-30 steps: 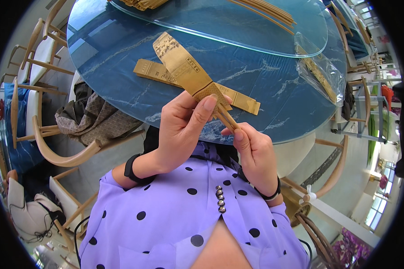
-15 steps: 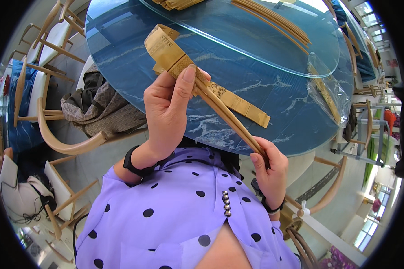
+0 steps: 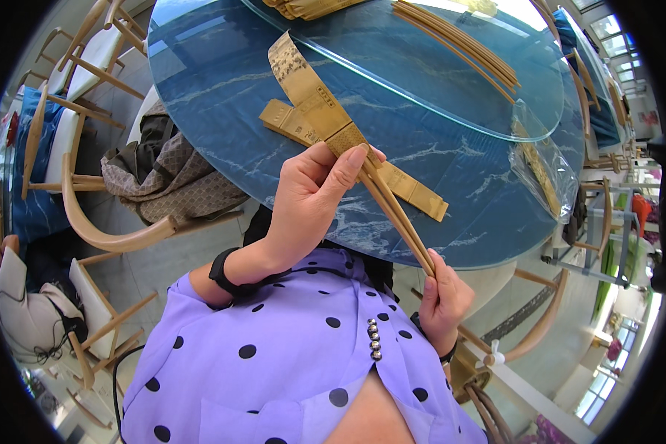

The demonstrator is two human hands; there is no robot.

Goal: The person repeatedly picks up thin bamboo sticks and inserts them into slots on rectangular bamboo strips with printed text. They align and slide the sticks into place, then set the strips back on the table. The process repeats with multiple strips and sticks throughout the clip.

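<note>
My left hand (image 3: 314,196) pinches a gold-brown printed paper chopstick sleeve (image 3: 322,103) between thumb and fingers. The sleeve's upper part stands up and curls at its tip. A pair of wooden chopsticks (image 3: 396,214) slants down to the right from under my left thumb, where the upper ends are hidden. My right hand (image 3: 444,302) is closed round the lower ends of the chopsticks. Behind my left hand, more flat paper sleeves (image 3: 422,196) lie on the blue tabletop, crossing under the held one.
The round table (image 3: 222,96) has a blue marbled cover and a raised glass turntable (image 3: 392,78). On it lie a row of chopsticks (image 3: 459,44) and a pile of paper sleeves (image 3: 311,6). A clear plastic bag (image 3: 544,170) sits at right. A chair (image 3: 126,240) holds a patterned bag (image 3: 174,174).
My left hand has shifted right and nearer to me with the sleeve and chopsticks. The sleeve's upper part has unbent and stands straighter. My right hand has moved slightly down.
</note>
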